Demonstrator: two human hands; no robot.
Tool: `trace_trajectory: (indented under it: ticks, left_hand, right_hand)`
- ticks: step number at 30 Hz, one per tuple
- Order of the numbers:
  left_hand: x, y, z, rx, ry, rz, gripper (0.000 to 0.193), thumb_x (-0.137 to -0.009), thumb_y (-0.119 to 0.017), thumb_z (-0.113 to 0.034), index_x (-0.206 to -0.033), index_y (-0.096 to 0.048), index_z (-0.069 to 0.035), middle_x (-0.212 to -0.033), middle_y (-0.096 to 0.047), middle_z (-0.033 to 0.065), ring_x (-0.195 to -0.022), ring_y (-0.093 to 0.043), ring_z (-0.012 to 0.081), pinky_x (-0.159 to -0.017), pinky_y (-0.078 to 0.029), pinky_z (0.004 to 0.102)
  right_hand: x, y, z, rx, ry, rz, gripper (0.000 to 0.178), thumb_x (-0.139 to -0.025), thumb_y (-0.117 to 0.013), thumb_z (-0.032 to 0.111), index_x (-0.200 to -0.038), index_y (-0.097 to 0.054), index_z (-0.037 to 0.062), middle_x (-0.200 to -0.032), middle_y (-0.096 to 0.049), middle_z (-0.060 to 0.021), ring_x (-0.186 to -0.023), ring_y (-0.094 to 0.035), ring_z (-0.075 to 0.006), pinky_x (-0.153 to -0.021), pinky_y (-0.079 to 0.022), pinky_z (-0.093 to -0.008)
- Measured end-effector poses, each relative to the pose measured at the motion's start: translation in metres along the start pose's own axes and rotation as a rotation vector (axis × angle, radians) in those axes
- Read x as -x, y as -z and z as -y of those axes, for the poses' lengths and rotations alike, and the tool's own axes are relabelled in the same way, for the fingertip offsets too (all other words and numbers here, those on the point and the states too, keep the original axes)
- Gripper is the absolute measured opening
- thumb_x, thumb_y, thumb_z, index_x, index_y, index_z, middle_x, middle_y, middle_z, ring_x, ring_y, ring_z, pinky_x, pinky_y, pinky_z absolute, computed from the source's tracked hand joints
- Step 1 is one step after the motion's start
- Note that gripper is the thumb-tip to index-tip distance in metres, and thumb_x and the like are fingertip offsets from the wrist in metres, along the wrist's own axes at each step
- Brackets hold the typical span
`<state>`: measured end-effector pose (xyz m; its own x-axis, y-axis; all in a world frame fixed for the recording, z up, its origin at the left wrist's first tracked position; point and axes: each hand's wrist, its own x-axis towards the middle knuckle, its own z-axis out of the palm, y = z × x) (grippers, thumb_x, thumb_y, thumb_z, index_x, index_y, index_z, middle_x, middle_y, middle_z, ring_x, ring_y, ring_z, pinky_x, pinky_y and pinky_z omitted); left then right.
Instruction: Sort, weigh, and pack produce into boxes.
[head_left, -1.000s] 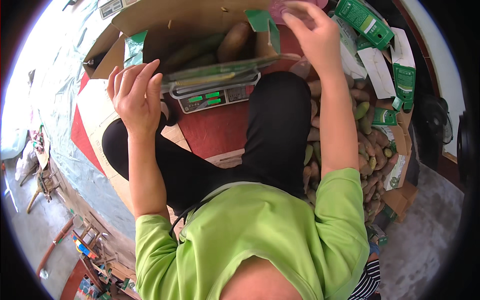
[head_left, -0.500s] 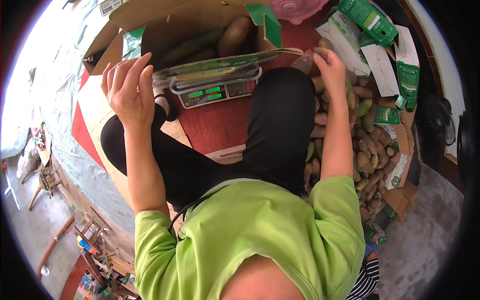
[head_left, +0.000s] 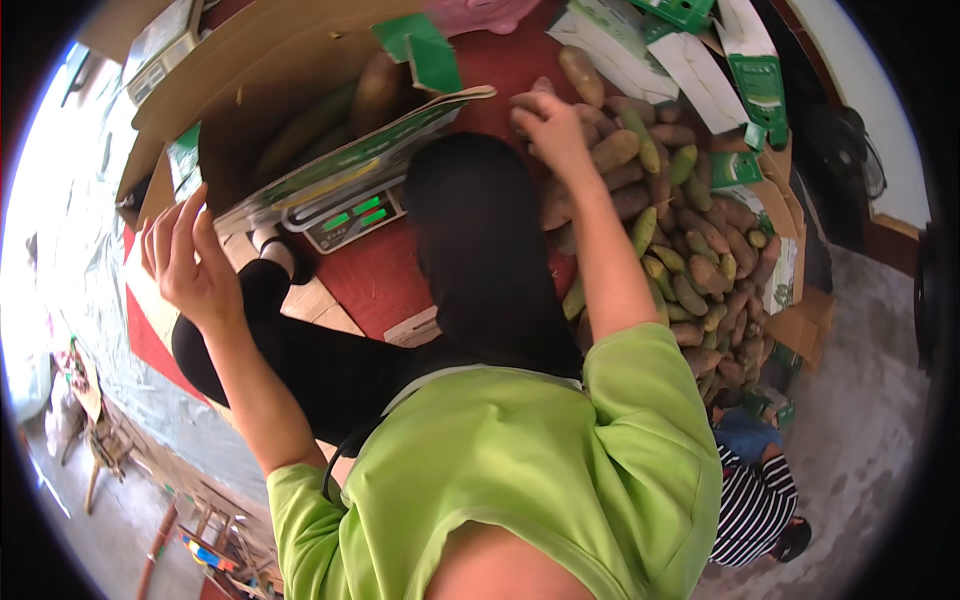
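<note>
L hand (head_left: 192, 268): fingers apart, open brown cardboard box (head_left: 275, 78) just to its rt; R hand (head_left: 556, 130): can't tell grip, brown-green oblong tubers (head_left: 708, 273) alongside.

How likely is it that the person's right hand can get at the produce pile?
Probably yes: the right hand is right at the upper left edge of the produce pile, and nothing visible blocks the way between them.

Brown-and-green produce pile (head_left: 706, 274) (shirt (head_left: 510, 450) lime green)
</note>
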<state>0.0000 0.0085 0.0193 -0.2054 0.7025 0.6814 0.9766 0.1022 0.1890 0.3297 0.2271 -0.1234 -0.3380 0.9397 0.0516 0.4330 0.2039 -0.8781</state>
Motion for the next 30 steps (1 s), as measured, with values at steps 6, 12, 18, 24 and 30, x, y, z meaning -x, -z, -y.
trace_trajectory:
  ticks: [6,12,18,24,30]
  left_hand:
    - [0.001,0.000,0.002,-0.012,-0.003,0.003,0.016,-0.088,-0.057,-0.013,-0.094,-0.070,-0.006,-0.085,-0.065,0.0064,-0.085,-0.059,0.0215,-0.087,-0.041,0.0361]
    - [0.002,0.001,0.003,-0.113,-0.043,0.023,0.018,-0.091,-0.053,-0.011,-0.096,-0.070,-0.005,-0.090,-0.067,0.0049,-0.083,-0.060,0.0186,-0.079,-0.044,0.0310]
    - [0.001,0.003,0.002,-0.031,0.029,-0.007,0.016,-0.087,-0.056,-0.008,-0.094,-0.069,-0.003,-0.085,-0.065,0.0080,-0.080,-0.060,0.0225,-0.079,-0.043,0.0356]
    - [0.001,-0.002,0.003,-0.011,0.086,-0.035,0.016,-0.088,-0.058,-0.018,-0.091,-0.071,-0.009,-0.084,-0.065,0.0041,-0.085,-0.059,0.0208,-0.092,-0.037,0.0388]
    - [0.001,0.001,0.009,-0.033,0.095,-0.072,0.017,-0.089,-0.058,-0.019,-0.089,-0.071,-0.008,-0.084,-0.066,0.0039,-0.080,-0.059,0.0188,-0.084,-0.041,0.0355]
  right_hand:
    - [0.042,-0.025,-0.052,-0.004,-0.169,0.046,0.023,-0.076,-0.066,0.014,-0.097,-0.066,0.0037,-0.092,-0.067,-0.0138,-0.087,-0.065,-0.0260,-0.076,-0.050,-0.0341]
    - [0.095,-0.029,-0.080,0.143,-0.388,0.124,0.024,-0.076,-0.066,0.014,-0.097,-0.066,0.0008,-0.091,-0.068,-0.0125,-0.087,-0.065,-0.0211,-0.078,-0.049,-0.0316]
    - [0.125,-0.029,-0.107,0.261,-0.401,0.160,0.023,-0.078,-0.063,0.011,-0.098,-0.066,0.0004,-0.091,-0.067,-0.0150,-0.088,-0.065,-0.0226,-0.079,-0.049,-0.0319]
    - [0.121,-0.017,-0.120,-0.058,-0.423,0.092,0.022,-0.080,-0.063,0.008,-0.100,-0.064,0.0000,-0.087,-0.068,-0.0106,-0.080,-0.063,-0.0164,-0.072,-0.050,-0.0296]
    - [0.043,0.007,-0.062,-0.086,-0.334,0.110,0.022,-0.081,-0.063,0.008,-0.100,-0.063,-0.0021,-0.082,-0.065,-0.0058,-0.072,-0.059,-0.0122,-0.065,-0.049,-0.0264]
